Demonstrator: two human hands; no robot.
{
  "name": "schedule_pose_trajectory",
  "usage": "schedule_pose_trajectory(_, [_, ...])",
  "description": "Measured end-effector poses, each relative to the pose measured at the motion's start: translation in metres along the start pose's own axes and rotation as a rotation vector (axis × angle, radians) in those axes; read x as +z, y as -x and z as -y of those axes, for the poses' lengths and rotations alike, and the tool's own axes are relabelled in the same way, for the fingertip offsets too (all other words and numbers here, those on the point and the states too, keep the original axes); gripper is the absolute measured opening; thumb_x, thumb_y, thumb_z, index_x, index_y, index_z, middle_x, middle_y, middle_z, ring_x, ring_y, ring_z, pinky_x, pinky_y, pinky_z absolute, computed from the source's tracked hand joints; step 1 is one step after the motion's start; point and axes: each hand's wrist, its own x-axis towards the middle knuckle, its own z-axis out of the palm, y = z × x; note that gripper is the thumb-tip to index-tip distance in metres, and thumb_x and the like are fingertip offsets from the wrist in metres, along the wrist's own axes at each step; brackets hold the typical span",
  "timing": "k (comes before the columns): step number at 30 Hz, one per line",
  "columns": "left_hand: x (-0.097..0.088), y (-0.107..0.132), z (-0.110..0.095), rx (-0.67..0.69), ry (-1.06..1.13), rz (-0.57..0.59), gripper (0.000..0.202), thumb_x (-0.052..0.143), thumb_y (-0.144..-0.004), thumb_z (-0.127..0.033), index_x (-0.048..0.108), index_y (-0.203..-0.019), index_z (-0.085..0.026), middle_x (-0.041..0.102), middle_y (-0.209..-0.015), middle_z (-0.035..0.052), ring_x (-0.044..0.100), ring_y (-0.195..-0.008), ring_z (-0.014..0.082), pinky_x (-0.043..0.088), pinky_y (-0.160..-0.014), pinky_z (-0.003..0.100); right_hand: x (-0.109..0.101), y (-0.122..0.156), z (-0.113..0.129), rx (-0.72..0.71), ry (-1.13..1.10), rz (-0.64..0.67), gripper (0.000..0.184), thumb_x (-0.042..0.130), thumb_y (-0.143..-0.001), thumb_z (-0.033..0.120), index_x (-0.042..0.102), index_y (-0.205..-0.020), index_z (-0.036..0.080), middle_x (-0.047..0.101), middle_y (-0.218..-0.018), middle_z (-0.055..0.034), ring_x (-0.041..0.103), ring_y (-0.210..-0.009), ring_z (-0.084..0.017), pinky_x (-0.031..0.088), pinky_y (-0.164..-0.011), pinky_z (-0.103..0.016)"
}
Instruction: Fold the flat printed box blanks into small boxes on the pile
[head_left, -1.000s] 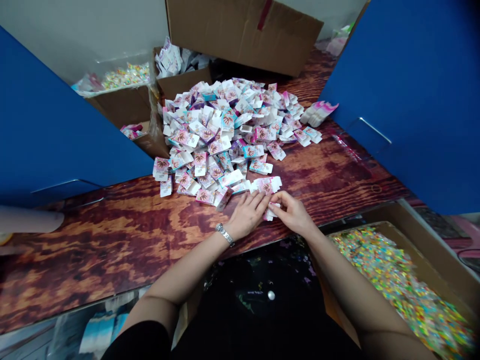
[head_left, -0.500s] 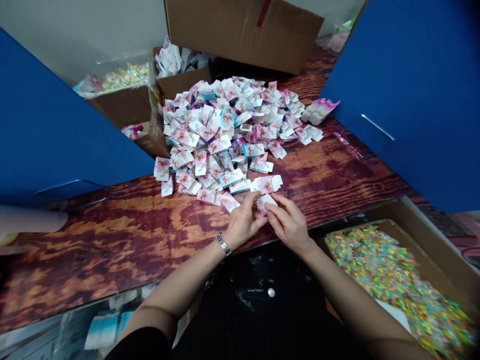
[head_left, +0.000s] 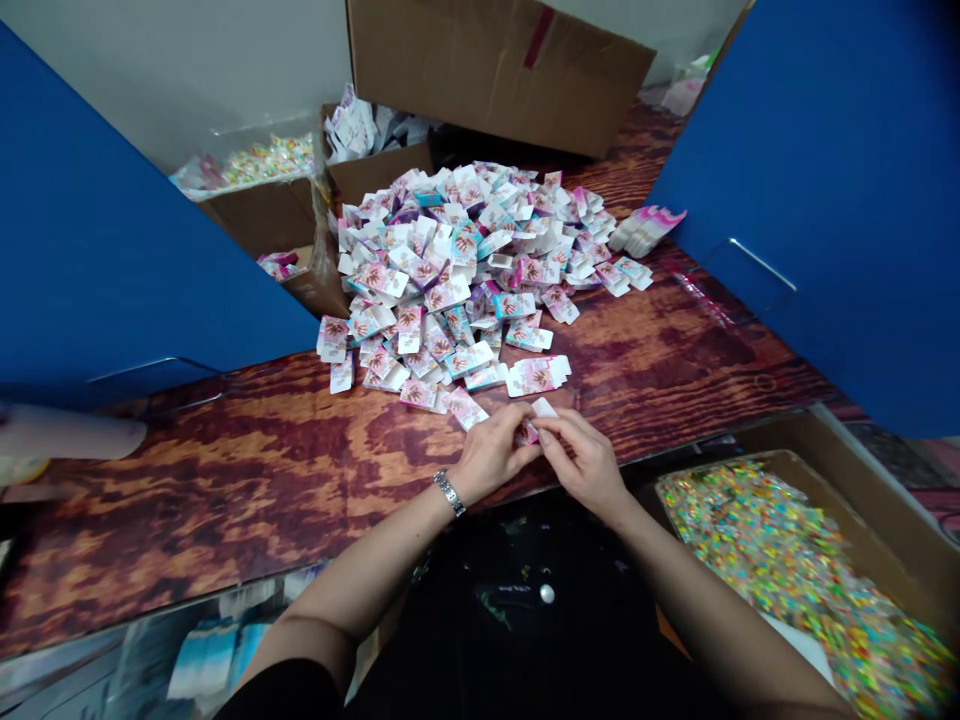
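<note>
Both hands hold one small pink-and-white cardboard box (head_left: 544, 408) between them near the table's front edge. My left hand (head_left: 491, 452), below a metal watch band, grips its left side with thumb and fingers. My right hand (head_left: 586, 460) pinches it from the right. Fingers cover most of the box, and a white flap shows above them. Just beyond lies a flat, unfolded-looking pink box (head_left: 538, 375). Past that spreads a big heap of small printed boxes (head_left: 450, 255) in pink, blue and purple, many with raised flaps.
To the lower right sits a carton (head_left: 862, 510) of colourful wrapped pieces. A stack of flat boxes (head_left: 645, 230) lies right of the heap. Cardboard cartons (head_left: 255, 215) stand behind left, with a large carton (head_left: 495, 70) at the back. Blue panels (head_left: 817, 200) with handles flank the table (head_left: 262, 480).
My fingers have closed further over the small box, so less of its white flap shows. The whole view has shifted slightly; the heap looks the same.
</note>
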Motion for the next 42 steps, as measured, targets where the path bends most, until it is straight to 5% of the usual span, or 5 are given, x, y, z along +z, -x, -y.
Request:
schedule_pose_trajectory(5, [-0.002,0.000,-0.001,0.071,-0.127,-0.004,0.041,0.058,-0.089,-0.043,0.045,-0.121,-0.021,0.063,-0.107,0.0072,0.062,-0.098,0.0191,0.051,-0.082,0.031,0.002,-0.008,-0.002,0.309,-0.300,-0.144,0.029,0.048,-0.095,0.038,0.060,-0.116,0.021,0.069,-0.102,-0.0066,0.066,-0.088,-0.019,0.057,-0.076,-0.033])
schedule_pose_trajectory(12, [0.003,0.002,-0.005,-0.013,-0.196,-0.032,0.052,0.057,-0.088,-0.046,0.039,-0.129,-0.019,0.064,-0.109,0.0094,0.066,-0.094,0.0210,0.053,-0.077,0.031,0.006,-0.017,-0.001,0.388,-0.465,-0.078,0.021,0.065,-0.084,0.038,0.066,-0.094,0.019,0.071,-0.087,-0.0041,0.068,-0.079,-0.019,0.059,-0.073,-0.032])
schedule_pose_trajectory(28, [0.002,0.001,-0.011,0.063,-0.386,-0.025,0.064,0.038,-0.095,-0.029,0.008,-0.149,-0.010,0.059,-0.110,0.0164,0.058,-0.104,0.0266,0.053,-0.084,0.038,0.018,0.008,0.012,-0.302,0.346,-0.199,0.052,0.048,-0.089,0.004,0.045,-0.139,0.017,0.067,-0.118,-0.0126,0.063,-0.108,-0.022,0.054,-0.092,-0.038])
schedule_pose_trajectory(37, [-0.002,0.005,-0.004,0.063,-0.464,0.000,0.058,0.037,-0.095,-0.027,0.018,-0.147,-0.009,0.062,-0.108,0.0145,0.059,-0.099,0.0250,0.053,-0.082,0.036,0.020,0.003,0.011,-0.184,0.176,-0.081,0.044,0.045,-0.093,0.012,0.048,-0.136,0.021,0.064,-0.122,-0.0104,0.061,-0.112,-0.022,0.051,-0.096,-0.040])
schedule_pose_trajectory(42, [-0.037,-0.016,0.014,-0.006,-0.636,-0.165,0.064,0.048,-0.093,-0.036,0.026,-0.146,-0.009,0.054,-0.127,0.0214,0.053,-0.114,0.0325,0.047,-0.092,0.045,0.011,-0.029,-0.036,-0.152,0.321,0.068,0.038,0.045,-0.095,0.024,0.053,-0.132,0.020,0.064,-0.122,-0.0099,0.060,-0.110,-0.023,0.050,-0.096,-0.040])
